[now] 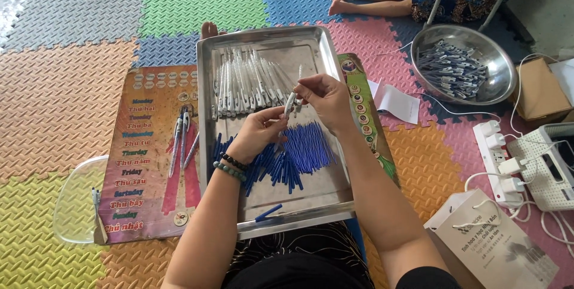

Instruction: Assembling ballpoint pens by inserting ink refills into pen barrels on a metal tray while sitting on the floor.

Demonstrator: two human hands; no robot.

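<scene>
While the steel tray (326,196) sits across the lap, holding a row of white pen barrels (245,82) and a heap of blue refills (299,151), both hands work above it. Left hand (258,134) and right hand (323,99) pinch one white pen barrel (290,103) between fingertips. Looks like mid-assembly, refill probably going in, though it's hard to see. Next calls for seating it straight.

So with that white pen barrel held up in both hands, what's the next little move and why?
Probably set the pen barrel down with the finished pens on the chart. Both the left hand and right hand pinch it over the steel tray, and no loose blue refill is in hand.
</scene>
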